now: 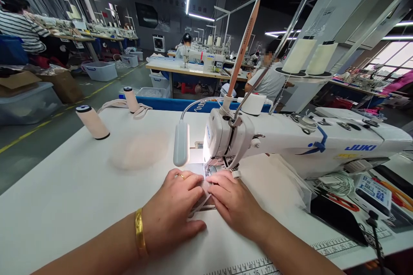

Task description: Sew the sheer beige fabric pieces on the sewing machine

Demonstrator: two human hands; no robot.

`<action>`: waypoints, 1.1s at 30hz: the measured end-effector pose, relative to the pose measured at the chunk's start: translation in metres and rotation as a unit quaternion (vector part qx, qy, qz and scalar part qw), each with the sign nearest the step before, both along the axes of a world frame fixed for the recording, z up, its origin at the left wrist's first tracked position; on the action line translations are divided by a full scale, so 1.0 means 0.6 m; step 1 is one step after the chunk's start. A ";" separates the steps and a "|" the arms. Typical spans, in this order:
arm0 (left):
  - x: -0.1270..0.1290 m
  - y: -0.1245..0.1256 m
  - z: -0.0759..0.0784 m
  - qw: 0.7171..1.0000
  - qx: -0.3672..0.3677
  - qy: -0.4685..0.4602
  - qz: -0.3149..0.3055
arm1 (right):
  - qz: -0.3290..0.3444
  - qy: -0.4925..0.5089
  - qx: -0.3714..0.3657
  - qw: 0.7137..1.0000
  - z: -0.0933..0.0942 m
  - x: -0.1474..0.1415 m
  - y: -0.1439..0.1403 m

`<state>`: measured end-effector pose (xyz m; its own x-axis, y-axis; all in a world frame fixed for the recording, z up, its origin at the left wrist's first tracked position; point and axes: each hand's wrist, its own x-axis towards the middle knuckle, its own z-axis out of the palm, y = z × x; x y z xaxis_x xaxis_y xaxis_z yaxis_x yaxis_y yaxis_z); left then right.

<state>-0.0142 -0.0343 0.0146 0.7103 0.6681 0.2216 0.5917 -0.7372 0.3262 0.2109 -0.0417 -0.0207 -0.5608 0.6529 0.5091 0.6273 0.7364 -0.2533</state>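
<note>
My left hand (176,206) lies at the left of the needle area, fingers bent and together, holding down a piece of thin pale fabric (204,200); its thumb sticks out over the table. From the other side my right hand (234,202) grips the same fabric, fingertips closed at its edge near the presser foot (208,171). Most of this piece is hidden under my fingers. Above both hands stands the head of a white sewing machine (222,137), its work light shining on the needle. More sheer pale fabric (277,178) spreads out right of my right hand.
Two pale thread spools (93,122) (130,99) stand at the table's back left. A grey lamp (181,144) hangs left of the needle. At right lie a black phone-like slab (337,219), a coiled cable (335,184) and orange-handled tools (395,193). Ruler markings (251,266) run along the front.
</note>
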 end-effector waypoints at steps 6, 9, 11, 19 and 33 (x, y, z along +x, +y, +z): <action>0.008 0.024 -0.037 0.996 0.052 -0.063 0.035 | -0.025 0.061 -0.064 0.996 0.001 -0.001 0.003; 0.019 0.042 -0.033 0.995 0.000 -0.086 0.042 | -0.060 0.106 -0.083 0.989 0.003 -0.005 0.006; 0.026 0.050 -0.025 0.994 -0.040 -0.093 0.038 | -0.090 0.120 -0.080 0.985 0.004 -0.010 0.008; 0.019 0.072 -0.037 0.989 -0.090 -0.106 0.059 | -0.105 0.150 -0.057 0.981 0.003 -0.017 0.015; -0.003 0.029 -0.036 0.986 0.094 -0.102 -0.092 | 0.000 -0.062 -0.083 0.995 0.029 0.012 -0.017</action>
<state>-0.0160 -0.0171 -0.0071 0.7432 0.4657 0.4804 0.3787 -0.8847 0.2718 0.2184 -0.0518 -0.0032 -0.6124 0.7223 0.3213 0.6614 0.6908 -0.2922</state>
